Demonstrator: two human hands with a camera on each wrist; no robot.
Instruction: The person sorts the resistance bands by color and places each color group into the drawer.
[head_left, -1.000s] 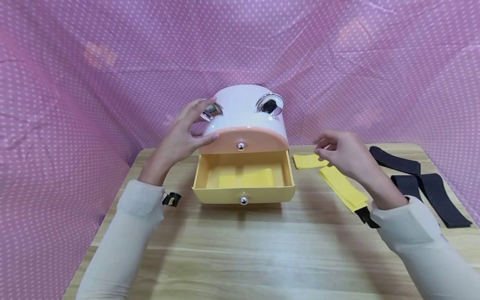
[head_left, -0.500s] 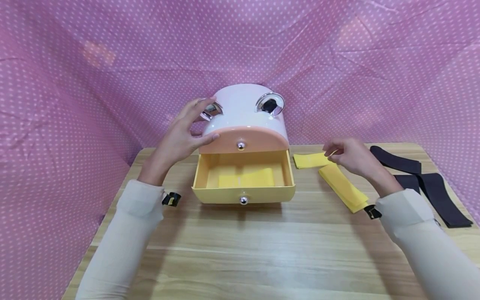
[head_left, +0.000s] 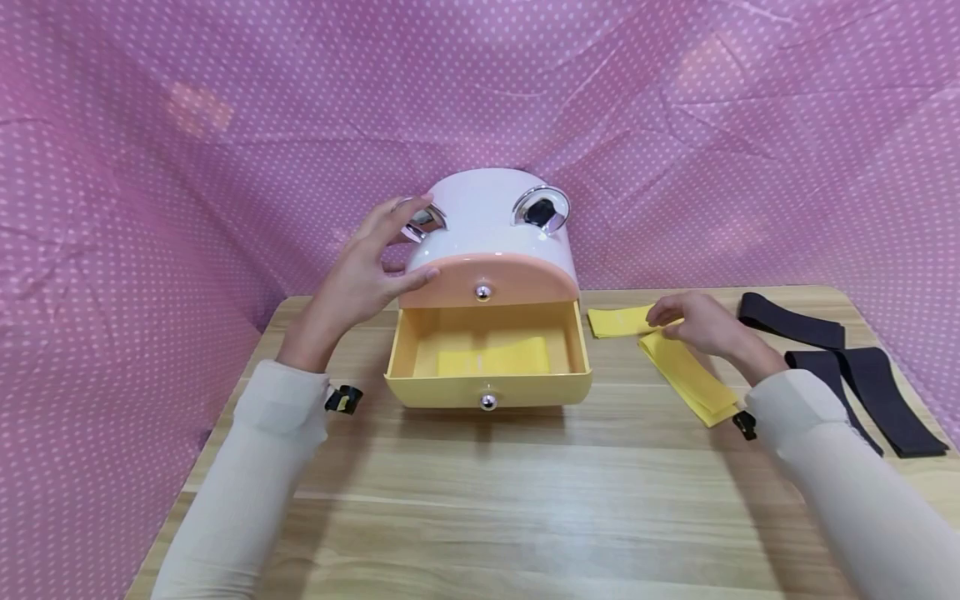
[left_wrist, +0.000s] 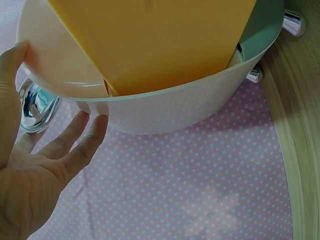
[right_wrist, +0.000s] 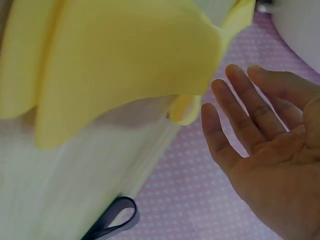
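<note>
My left hand (head_left: 356,271) holds the left side of a white storage box (head_left: 487,208). Its thumb lies on the peach upper drawer (head_left: 517,279), its fingers along the side wall in the left wrist view. Below, a yellow lower drawer (head_left: 427,390) stands pulled out with a folded yellow band (head_left: 502,357) inside. My right hand (head_left: 705,323), fingers loosely bent and holding nothing, hovers by two flat yellow loop bands on the table: one band (head_left: 618,322) behind, another band (head_left: 686,377) slanting toward me. In the right wrist view the fingertips are apart from the yellow band (right_wrist: 135,55).
Several black loop bands lie at the table's right, one band (head_left: 791,322) at the back and another band (head_left: 888,404) nearer. A round chrome ear-like part (head_left: 542,210) juts from the box. Pink dotted cloth (head_left: 480,83) hangs behind the wooden table (head_left: 480,517).
My right hand has come down and slightly to the right, onto the area where the two yellow bands meet, its fingers loosening. The left hand, box and drawer stay put.
</note>
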